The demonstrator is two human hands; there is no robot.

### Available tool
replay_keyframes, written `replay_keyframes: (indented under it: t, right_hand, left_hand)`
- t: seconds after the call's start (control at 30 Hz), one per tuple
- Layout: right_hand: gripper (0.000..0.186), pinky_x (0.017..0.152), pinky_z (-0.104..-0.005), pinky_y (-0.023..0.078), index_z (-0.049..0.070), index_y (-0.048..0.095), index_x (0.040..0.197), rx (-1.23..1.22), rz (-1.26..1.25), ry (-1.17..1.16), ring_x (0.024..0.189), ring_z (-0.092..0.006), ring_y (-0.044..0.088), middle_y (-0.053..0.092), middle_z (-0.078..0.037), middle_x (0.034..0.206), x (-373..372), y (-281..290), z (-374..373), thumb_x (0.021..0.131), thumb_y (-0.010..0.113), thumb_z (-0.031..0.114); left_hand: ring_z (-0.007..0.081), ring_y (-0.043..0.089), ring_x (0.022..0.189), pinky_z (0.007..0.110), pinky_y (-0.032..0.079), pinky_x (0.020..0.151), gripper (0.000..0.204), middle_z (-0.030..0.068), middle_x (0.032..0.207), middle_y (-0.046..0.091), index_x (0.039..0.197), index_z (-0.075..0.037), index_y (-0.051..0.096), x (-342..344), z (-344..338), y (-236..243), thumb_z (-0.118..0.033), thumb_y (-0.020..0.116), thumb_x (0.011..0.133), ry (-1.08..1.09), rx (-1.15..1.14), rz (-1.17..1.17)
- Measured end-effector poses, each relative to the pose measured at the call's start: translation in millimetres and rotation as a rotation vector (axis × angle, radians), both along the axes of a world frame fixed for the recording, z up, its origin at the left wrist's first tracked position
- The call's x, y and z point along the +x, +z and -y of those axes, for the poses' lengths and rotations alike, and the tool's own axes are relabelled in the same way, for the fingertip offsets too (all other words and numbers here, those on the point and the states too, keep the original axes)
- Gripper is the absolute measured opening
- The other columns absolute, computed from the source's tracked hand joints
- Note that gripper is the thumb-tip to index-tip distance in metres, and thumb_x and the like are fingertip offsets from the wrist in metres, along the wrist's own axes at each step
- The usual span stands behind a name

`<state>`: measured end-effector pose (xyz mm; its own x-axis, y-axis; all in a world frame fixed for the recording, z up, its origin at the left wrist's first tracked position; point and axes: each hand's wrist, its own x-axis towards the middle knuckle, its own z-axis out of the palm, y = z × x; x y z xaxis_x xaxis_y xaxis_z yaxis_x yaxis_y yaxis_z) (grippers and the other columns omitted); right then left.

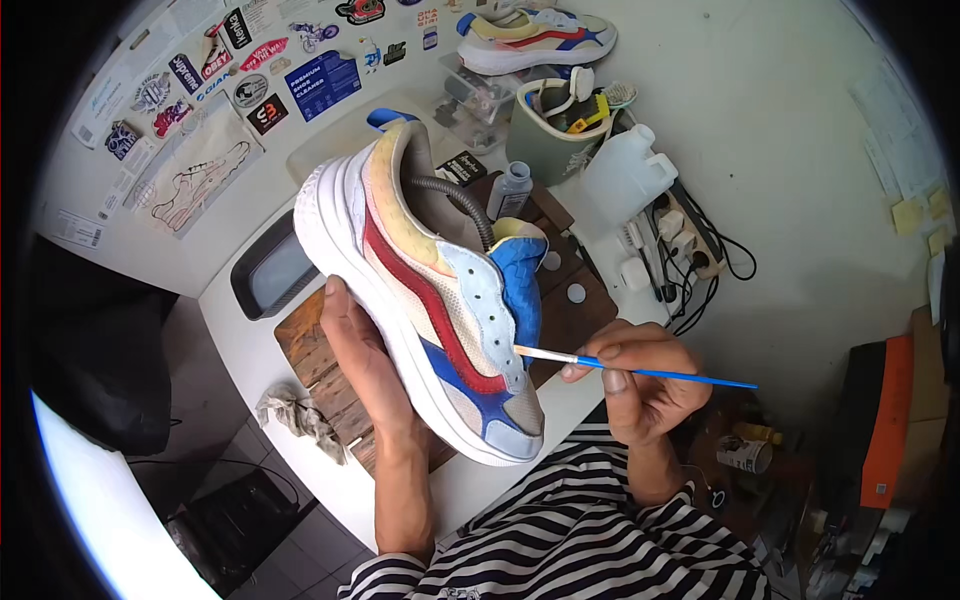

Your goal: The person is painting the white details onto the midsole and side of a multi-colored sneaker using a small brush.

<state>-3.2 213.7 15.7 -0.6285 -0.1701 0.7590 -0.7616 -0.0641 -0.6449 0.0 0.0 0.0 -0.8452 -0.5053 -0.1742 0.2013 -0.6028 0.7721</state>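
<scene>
My left hand [365, 355] grips a sneaker [440, 300] from beneath, its thumb along the white sole. The sneaker has cream mesh, a red stripe, blue panels, a blue tongue and a pale lace panel without laces; its toe points toward me, lower right. A coiled grey shoe stretcher [462, 200] curves out of its opening. Between the fingertips of my right hand [640, 375] is a thin paintbrush [660, 374] with a blue handle. Its pale bristle tip meets the edge of the lace panel near the eyelets.
Under the shoe lie dark wooden boards [330, 365] on a white table [230, 310]. Behind stand a small bottle [510, 190], a white jug [630, 175], a green bin [555, 140] of brushes and another sneaker [540, 40]. A power strip [690, 235] with cables lies right; a crumpled rag [300, 415] left.
</scene>
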Motion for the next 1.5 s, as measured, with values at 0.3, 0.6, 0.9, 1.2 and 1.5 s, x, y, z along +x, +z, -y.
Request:
replay_keyframes:
  t: [0.3, 0.6, 0.9, 1.2, 1.5]
  right_hand:
    - [0.017, 0.061, -0.0297, 0.061, -0.008, 0.060, 0.101, 0.003, -0.049, -0.005, 0.070, -0.0219, 0.072, 0.070, -0.020, 0.089, -0.8, -0.8, 4.4, 0.085, 0.064, -0.010]
    - [0.016, 0.059, -0.0305, 0.060, -0.007, 0.060, 0.100, 0.012, -0.036, -0.013, 0.068, -0.0232, 0.072, 0.069, -0.021, 0.086, 2.1, -2.4, 1.8, 0.085, 0.065, -0.008]
    - [0.017, 0.059, -0.0305, 0.060, -0.007, 0.060, 0.101, -0.004, -0.041, 0.000, 0.067, -0.0230, 0.072, 0.070, -0.021, 0.086, 3.5, -1.7, 0.9, 0.085, 0.067, -0.006]
    - [0.017, 0.059, -0.0307, 0.061, -0.006, 0.061, 0.101, 0.062, -0.030, 0.051, 0.067, -0.0231, 0.073, 0.070, -0.020, 0.086, 10.4, 7.1, 5.9, 0.085, 0.067, -0.005]
    - [0.018, 0.058, -0.0297, 0.060, -0.006, 0.063, 0.100, 0.092, -0.053, 0.005, 0.069, -0.0228, 0.073, 0.071, -0.020, 0.087, 11.6, 5.1, 8.0, 0.083, 0.069, -0.006]
  left_hand:
    - [0.0199, 0.060, 0.117, 0.034, 0.048, 0.102, 0.058, 0.0102, 0.135, 0.059, 0.140, -0.003, 0.049, -0.8, 3.5, 4.4, -0.048, 0.048, 0.103, -0.003, 0.067, -0.005]
    - [0.0199, 0.063, 0.113, 0.035, 0.051, 0.100, 0.056, 0.0097, 0.132, 0.062, 0.139, -0.004, 0.051, -1.9, 1.0, 9.8, -0.047, 0.049, 0.103, 0.031, 0.097, 0.041]
    - [0.0198, 0.064, 0.111, 0.034, 0.054, 0.096, 0.057, 0.0107, 0.129, 0.063, 0.138, -0.003, 0.051, -2.5, 2.1, 5.9, -0.048, 0.050, 0.103, 0.037, 0.079, 0.025]
    - [0.0201, 0.062, 0.114, 0.034, 0.050, 0.101, 0.063, 0.0105, 0.131, 0.061, 0.140, -0.002, 0.048, -0.4, 4.7, -0.2, -0.052, 0.050, 0.102, -0.005, 0.075, 0.020]
    - [0.0206, 0.062, 0.115, 0.034, 0.050, 0.101, 0.069, 0.0106, 0.131, 0.061, 0.142, -0.001, 0.046, -1.3, 6.5, -3.7, -0.055, 0.051, 0.100, 0.001, 0.027, 0.022]
